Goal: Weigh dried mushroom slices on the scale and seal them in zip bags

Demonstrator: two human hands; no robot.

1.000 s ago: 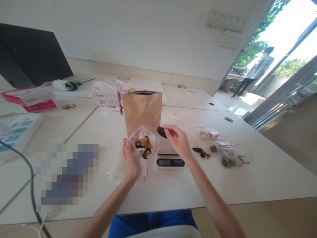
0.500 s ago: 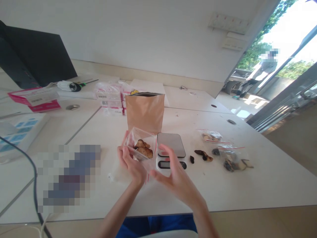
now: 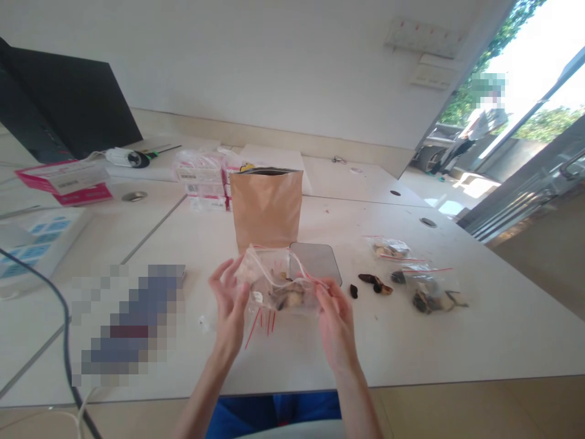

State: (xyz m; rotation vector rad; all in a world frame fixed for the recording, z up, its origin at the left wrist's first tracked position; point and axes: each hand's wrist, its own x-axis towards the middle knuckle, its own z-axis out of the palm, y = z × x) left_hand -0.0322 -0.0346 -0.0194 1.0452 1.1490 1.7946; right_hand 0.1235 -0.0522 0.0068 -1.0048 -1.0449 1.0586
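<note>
A clear zip bag [image 3: 269, 296] with several dried, mushroom-like pieces in it is stretched between my hands, its mouth facing up. My left hand [image 3: 230, 308] grips its left side, thumb against the plastic and fingers behind. On the right end, my right hand [image 3: 336, 314] pinches the bag near the red zip line. Behind the bag sits a kitchen scale [image 3: 317, 261]; only its grey plate shows, the display being hidden. A brown paper pouch [image 3: 267, 207] stands upright with its top open, just beyond. Red zip lines of other flat bags [image 3: 260, 326] show on the table below.
Dark dried pieces [image 3: 375, 283] lie right of the scale. Farther right are filled zip bags [image 3: 390, 249]. Pink-and-white boxes [image 3: 203, 180] stand back left, near a black monitor [image 3: 77, 103]. A dark cable [image 3: 64, 329] runs down the left. Outside the doorway is a person [image 3: 479, 125].
The bag has turned from tilted on my left palm to stretched sideways. My right hand, open beside it before, now pinches its right end. The person outside has shifted slightly.
</note>
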